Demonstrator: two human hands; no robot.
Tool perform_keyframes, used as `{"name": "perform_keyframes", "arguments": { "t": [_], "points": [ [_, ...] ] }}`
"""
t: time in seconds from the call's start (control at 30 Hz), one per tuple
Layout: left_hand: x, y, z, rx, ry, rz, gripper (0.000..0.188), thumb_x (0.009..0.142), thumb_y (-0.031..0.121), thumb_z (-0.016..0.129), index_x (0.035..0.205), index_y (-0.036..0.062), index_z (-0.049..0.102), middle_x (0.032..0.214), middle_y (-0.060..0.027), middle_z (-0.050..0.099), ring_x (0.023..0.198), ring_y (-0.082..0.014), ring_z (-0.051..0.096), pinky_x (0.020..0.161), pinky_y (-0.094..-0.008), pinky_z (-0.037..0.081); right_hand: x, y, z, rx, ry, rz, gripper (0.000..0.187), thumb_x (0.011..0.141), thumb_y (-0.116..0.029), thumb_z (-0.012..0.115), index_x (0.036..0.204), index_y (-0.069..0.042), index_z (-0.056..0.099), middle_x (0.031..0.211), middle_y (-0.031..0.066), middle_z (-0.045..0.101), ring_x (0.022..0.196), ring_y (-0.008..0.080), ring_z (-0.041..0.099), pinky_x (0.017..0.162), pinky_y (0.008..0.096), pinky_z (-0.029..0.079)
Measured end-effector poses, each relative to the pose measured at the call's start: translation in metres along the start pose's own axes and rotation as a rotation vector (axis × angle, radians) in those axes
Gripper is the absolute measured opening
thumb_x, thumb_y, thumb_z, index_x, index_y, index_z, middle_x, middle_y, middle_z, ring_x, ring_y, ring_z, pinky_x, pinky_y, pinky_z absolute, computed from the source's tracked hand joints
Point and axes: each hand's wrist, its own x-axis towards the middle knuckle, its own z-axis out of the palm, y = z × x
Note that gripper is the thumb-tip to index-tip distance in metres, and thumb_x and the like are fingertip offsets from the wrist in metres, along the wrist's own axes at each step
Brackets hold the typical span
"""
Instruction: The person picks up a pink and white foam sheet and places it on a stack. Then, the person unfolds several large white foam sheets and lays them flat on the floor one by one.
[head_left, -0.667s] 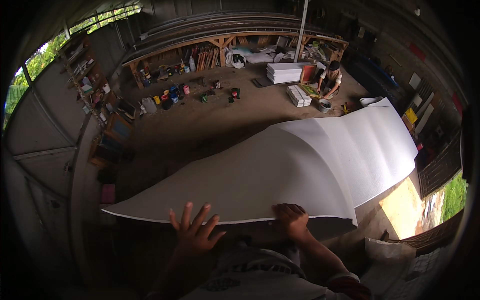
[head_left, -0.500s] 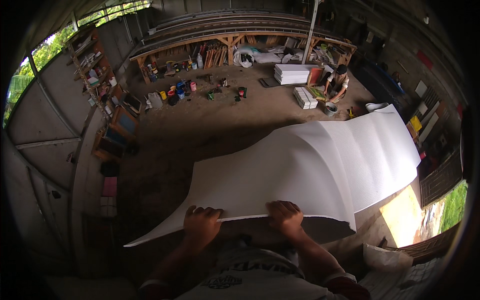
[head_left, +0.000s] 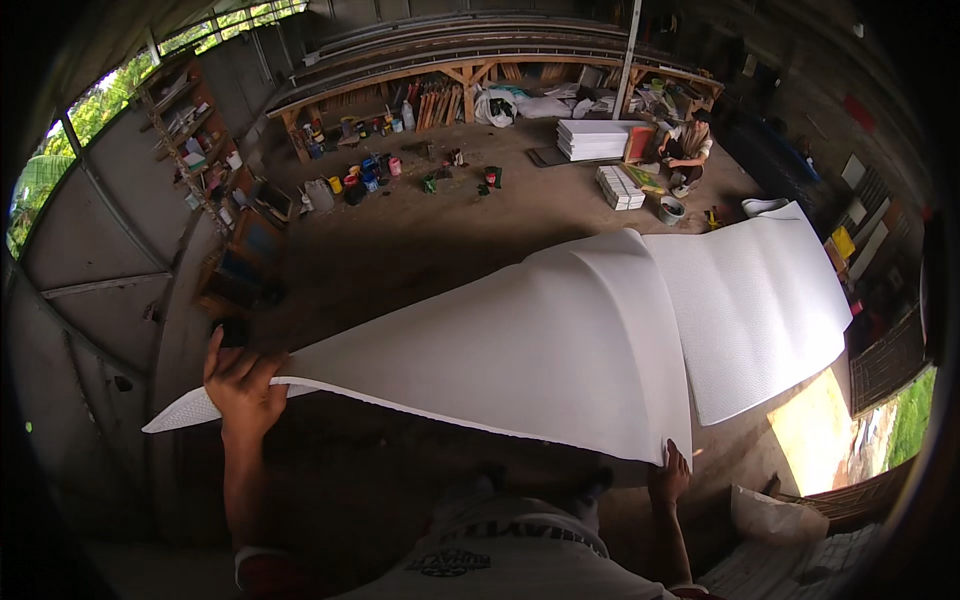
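Observation:
A large white foam sheet [head_left: 520, 340] stretches across in front of me, its near edge raised. My left hand [head_left: 243, 385] is closed on that edge toward the left, thumb below and some fingers lifted above; a corner of the sheet flops out beyond it. Farther right, my right hand [head_left: 671, 474] pinches the near right corner. The sheet bends in a curved fold near its right end. Past the fold lies another textured white sheet [head_left: 755, 310], curled at its far end.
Another person [head_left: 688, 150] sits low at the far right near a grey bucket [head_left: 671, 210], white blocks [head_left: 620, 187] and stacked white boards [head_left: 595, 140]. Paint cans [head_left: 370, 178] stand on the floor at the far left. A long wooden workbench [head_left: 460, 75] runs along the back.
My hands have spread apart along the near edge, left hand to the left and up, right hand to the right and down. The sheet's left part is lifted and narrowed.

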Motion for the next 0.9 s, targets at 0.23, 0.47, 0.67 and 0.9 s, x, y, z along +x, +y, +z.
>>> {"name": "perform_keyframes", "arguments": {
  "t": [0.23,0.47,0.67,0.9],
  "points": [
    [-0.093,-0.094,-0.079,0.278,0.009,-0.053,0.024,0.082,0.029,0.060,0.089,0.0101,0.074,0.077,-0.0026,0.066,0.075,-0.0236,0.063,0.115,-0.0610,0.035,-0.012,-0.065,-0.001,0.271,-0.094,-0.256,0.043,0.081,-0.007,0.061,0.123,0.002,0.067,0.114,0.0219,0.071,0.105,0.0389,0.069,0.091,0.0446,0.056],
    [-0.210,-0.135,-0.149,0.440,-0.091,-0.210,0.030,0.081,0.030,0.059,0.093,0.0066,0.074,0.085,-0.0076,0.066,0.088,-0.0284,0.063,0.118,-0.0605,0.031,-0.017,-0.129,-0.062,0.329,-0.081,-0.465,0.042,0.082,-0.007,0.062,0.122,0.003,0.066,0.110,0.0229,0.072,0.099,0.0397,0.071,0.085,0.0461,0.058],
    [-0.320,-0.157,-0.197,0.622,-0.060,-0.360,0.022,0.073,0.015,0.068,0.092,0.0045,0.067,0.089,-0.0100,0.066,0.093,-0.0320,0.063,0.118,-0.0594,0.032,-0.021,-0.184,-0.076,0.483,-0.161,-0.618,0.042,0.082,-0.006,0.068,0.123,0.002,0.066,0.108,0.0223,0.072,0.096,0.0393,0.072,0.083,0.0453,0.059],
    [-0.370,-0.120,-0.263,0.809,-0.109,-0.747,0.039,0.075,0.014,0.075,0.112,0.0099,0.068,0.112,-0.0122,0.063,0.109,-0.0337,0.057,0.107,-0.0525,0.041,-0.061,-0.222,-0.070,0.521,-0.207,-0.708,0.051,0.071,-0.002,0.070,0.121,-0.001,0.068,0.110,0.0185,0.073,0.100,0.0349,0.072,0.087,0.0411,0.058]
  ]
}}
